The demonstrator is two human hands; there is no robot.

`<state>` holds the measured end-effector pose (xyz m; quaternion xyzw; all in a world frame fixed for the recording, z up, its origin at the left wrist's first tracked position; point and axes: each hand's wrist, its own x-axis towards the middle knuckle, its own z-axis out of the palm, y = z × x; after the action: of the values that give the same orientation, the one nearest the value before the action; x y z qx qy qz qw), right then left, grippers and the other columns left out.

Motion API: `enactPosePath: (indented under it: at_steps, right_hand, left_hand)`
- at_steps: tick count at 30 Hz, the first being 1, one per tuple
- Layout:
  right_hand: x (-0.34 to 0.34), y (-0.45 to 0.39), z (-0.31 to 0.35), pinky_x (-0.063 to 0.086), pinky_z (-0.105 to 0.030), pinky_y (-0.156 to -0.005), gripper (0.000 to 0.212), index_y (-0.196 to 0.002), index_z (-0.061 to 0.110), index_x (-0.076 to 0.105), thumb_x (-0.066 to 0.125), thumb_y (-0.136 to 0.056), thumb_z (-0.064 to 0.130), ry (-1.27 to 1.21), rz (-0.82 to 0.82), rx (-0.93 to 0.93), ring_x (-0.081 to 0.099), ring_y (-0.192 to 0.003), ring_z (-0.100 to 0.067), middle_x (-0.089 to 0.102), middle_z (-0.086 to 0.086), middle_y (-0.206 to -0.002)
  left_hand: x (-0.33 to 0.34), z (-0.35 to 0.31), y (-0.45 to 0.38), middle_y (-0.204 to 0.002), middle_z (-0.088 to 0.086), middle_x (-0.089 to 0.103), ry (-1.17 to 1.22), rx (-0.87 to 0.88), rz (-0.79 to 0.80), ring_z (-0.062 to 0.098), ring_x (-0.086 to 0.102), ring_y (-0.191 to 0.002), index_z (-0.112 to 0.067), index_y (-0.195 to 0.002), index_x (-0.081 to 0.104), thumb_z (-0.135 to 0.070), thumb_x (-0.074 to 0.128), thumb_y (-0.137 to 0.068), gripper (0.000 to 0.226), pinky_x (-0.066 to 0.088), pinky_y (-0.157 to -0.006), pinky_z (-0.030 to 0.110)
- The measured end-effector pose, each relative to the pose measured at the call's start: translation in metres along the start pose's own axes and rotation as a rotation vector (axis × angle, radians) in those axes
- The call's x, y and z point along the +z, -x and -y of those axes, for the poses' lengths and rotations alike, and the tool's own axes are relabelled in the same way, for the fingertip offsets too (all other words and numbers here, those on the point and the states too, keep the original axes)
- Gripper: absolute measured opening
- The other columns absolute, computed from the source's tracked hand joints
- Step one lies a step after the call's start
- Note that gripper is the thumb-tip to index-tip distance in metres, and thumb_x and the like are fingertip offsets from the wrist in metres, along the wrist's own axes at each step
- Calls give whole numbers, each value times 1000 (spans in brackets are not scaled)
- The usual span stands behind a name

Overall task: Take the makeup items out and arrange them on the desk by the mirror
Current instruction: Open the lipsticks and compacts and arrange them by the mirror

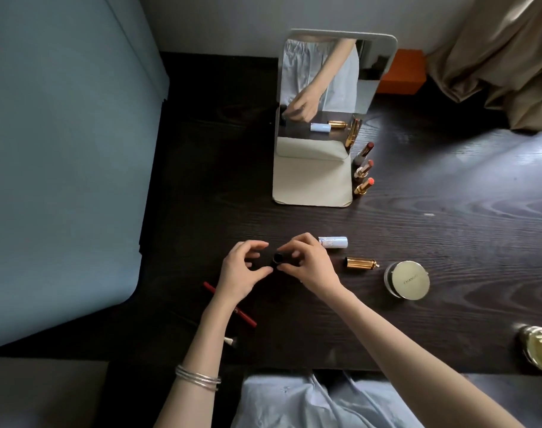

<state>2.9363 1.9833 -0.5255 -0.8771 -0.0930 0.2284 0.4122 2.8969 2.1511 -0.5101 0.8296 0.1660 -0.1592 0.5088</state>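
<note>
Both hands meet over the dark desk (pixel 418 230) around a small black lipstick tube (pixel 277 258) that stands upright. My right hand (pixel 307 264) pinches its top; my left hand (pixel 243 270) curls around its left side, and the lower part of the tube is hard to see against the desk. A white tube (pixel 334 242) and a gold cap (pixel 360 262) lie just right of my right hand. Three open lipsticks (pixel 363 168) stand in a row beside the mirror (pixel 320 97). A gold round compact (pixel 409 281) sits further right.
A red pencil (pixel 232 305) and a small brush (pixel 231 341) lie under my left forearm. Another gold compact (pixel 541 350) sits at the desk's right front edge. An orange box (pixel 402 75) and a beige curtain (pixel 495 57) stand behind the mirror. A pale blue surface (pixel 62 149) borders the desk's left side.
</note>
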Motion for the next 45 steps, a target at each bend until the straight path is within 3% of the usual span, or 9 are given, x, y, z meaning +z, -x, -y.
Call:
enactPosePath:
  at_steps: [5, 10, 16, 20, 23, 30, 35, 40, 45]
  right_hand:
    - [-11, 0, 6, 45, -20, -69, 25, -97, 26, 68, 77, -73, 22, -27, -58, -9, 50, -77, -5, 52, 10, -97]
    - [-59, 8, -1, 47, -14, -67, 21, -88, 21, 68, 78, -72, 12, -156, -272, 22, 60, -81, -6, 61, 5, -90]
    - [-139, -9, -33, 53, -26, -86, 25, -86, 23, 66, 71, -76, 0, -328, -478, 110, 69, -90, -18, 71, -3, -90]
    - [-177, -42, -52, 54, -35, -89, 19, -91, 16, 66, 69, -78, 1, -350, -509, 128, 70, -91, -18, 73, -8, -91]
    - [-193, -74, -63, 54, -33, -89, 19, -87, 21, 65, 73, -77, 7, -330, -511, 136, 70, -90, -16, 72, -6, -91]
    - [-194, -122, -78, 46, -5, -76, 17, -90, 17, 65, 72, -77, 7, -238, -468, 164, 64, -85, -6, 69, 1, -91]
    - [-192, -131, -81, 42, -1, -70, 17, -88, 16, 64, 71, -77, 6, -262, -480, 171, 59, -72, 15, 66, 7, -85]
    - [-193, -130, -83, 46, -7, -76, 18, -88, 19, 62, 71, -76, 8, -231, -475, 179, 63, -82, -2, 67, 5, -89]
    - [-194, -124, -86, 48, -11, -79, 19, -91, 17, 63, 71, -77, 7, -214, -458, 152, 64, -85, -4, 67, 4, -91]
  left_hand:
    - [-11, -2, -2, -114, -11, 55, 7, 8, 19, 3, 56, -102, -30, -112, 59, -11, 77, -73, 46, 45, -79, 14]
    - [0, -30, -15, -112, -10, 60, 90, 49, 93, 3, 59, -100, -31, -106, 59, -11, 77, -73, 43, 46, -80, 15]
    - [22, -65, -35, -105, -10, 66, 235, 69, 133, 3, 63, -94, -28, -104, 62, -6, 77, -72, 42, 48, -80, 18]
    - [26, -79, -38, -104, -8, 66, 326, 37, 89, 3, 63, -92, -24, -105, 62, -1, 75, -73, 42, 50, -85, 23]
    - [26, -83, -42, -105, -5, 67, 331, 16, 68, 5, 63, -93, -23, -106, 62, -1, 75, -73, 42, 51, -87, 25]
    - [28, -78, -46, -105, -5, 67, 305, -44, 30, 5, 63, -94, -25, -105, 62, -1, 75, -73, 43, 51, -86, 26]
    - [29, -74, -47, -104, -5, 67, 294, -74, 31, 5, 63, -94, -28, -104, 63, -2, 75, -73, 43, 51, -85, 27]
    - [30, -74, -50, -104, -4, 67, 296, -80, 39, 6, 64, -93, -28, -104, 63, -1, 75, -73, 43, 51, -86, 29]
    - [28, -74, -50, -104, -5, 68, 283, -79, 48, 6, 64, -94, -29, -104, 63, -2, 75, -73, 42, 50, -87, 31]
